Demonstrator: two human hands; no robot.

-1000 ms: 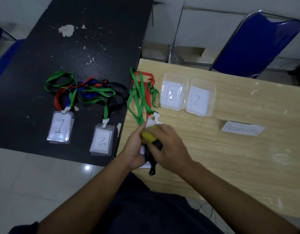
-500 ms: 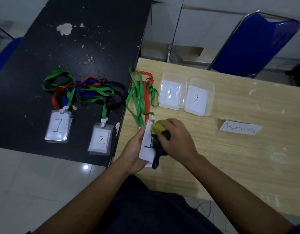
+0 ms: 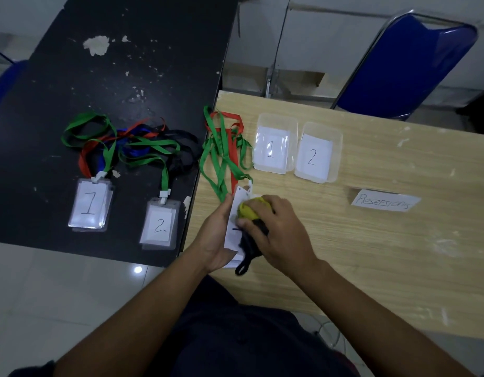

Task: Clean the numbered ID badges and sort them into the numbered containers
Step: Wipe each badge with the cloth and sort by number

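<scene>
A numbered badge [image 3: 232, 232] is held just above the near left corner of the wooden table [image 3: 371, 254]. It is grasped along its left edge by the left hand [image 3: 215, 238], whose fingers are curled behind it, so the card lies at three o'clock from that palm. A yellow and black cloth [image 3: 249, 212] is clenched in the right hand [image 3: 280, 236] and pressed onto the badge's face, which is mostly covered; its number cannot be read. From the badge's top, green and red lanyards [image 3: 224, 151] run out toward twelve o'clock. At one o'clock from the hands, two clear containers are set side by side and nearly touching: the container marked 1 [image 3: 262, 121] and, to its three o'clock, the container marked 2 [image 3: 323, 127]. A handwritten paper label [image 3: 385, 200] lies at three o'clock from the hands. At nine o'clock, on the black table [image 3: 126, 77], a stack of badges marked 1 [image 3: 90, 205] and a stack marked 2 [image 3: 159, 225] are laid, with tangled lanyards above them.
</scene>
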